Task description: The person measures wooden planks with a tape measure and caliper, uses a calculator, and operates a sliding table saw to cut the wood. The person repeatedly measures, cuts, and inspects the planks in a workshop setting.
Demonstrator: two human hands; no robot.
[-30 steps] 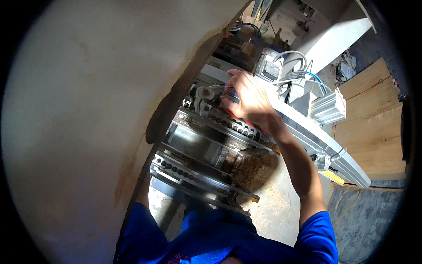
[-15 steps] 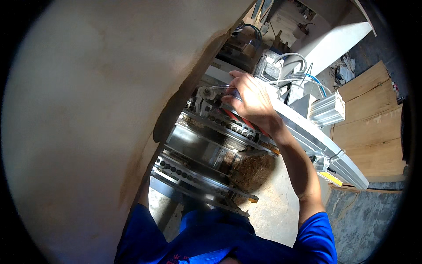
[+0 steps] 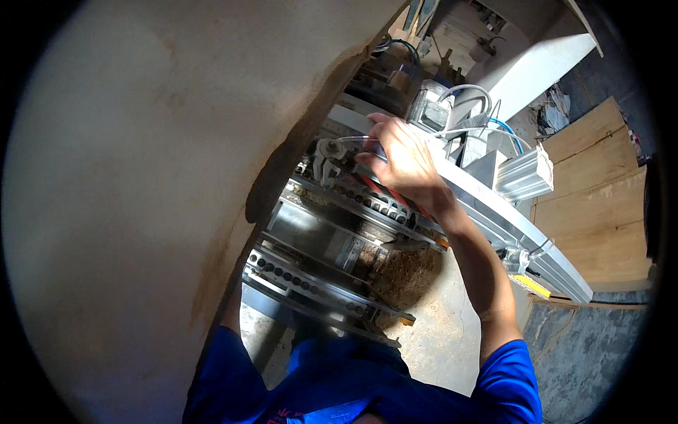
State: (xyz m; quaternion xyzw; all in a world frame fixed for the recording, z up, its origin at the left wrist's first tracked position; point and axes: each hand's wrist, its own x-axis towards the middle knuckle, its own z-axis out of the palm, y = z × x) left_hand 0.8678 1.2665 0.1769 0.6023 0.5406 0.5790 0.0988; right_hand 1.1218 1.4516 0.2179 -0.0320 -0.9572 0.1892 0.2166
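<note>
My right hand (image 3: 404,157) reaches over the machine with bent fingers and thumb around a small bluish, see-through piece that I cannot make out. Beside its fingertips is a round metal roller or pulley (image 3: 330,148) on a bracket, with a thin clear line running from it toward the hand. Below the hand lies a rail with a row of dark rollers (image 3: 381,205) and red strips. A large pale board (image 3: 141,184) covers the left side of the view. My left hand is hidden behind it; only a sliver of forearm and the blue sleeve show.
A long aluminium beam (image 3: 522,226) slants along the right, carrying a ribbed aluminium block (image 3: 526,174), grey cables and a blue hose. A second roller rail (image 3: 296,277) runs nearer my body. Sawdust (image 3: 409,274) lies on the floor; wooden boards (image 3: 593,205) are at the right.
</note>
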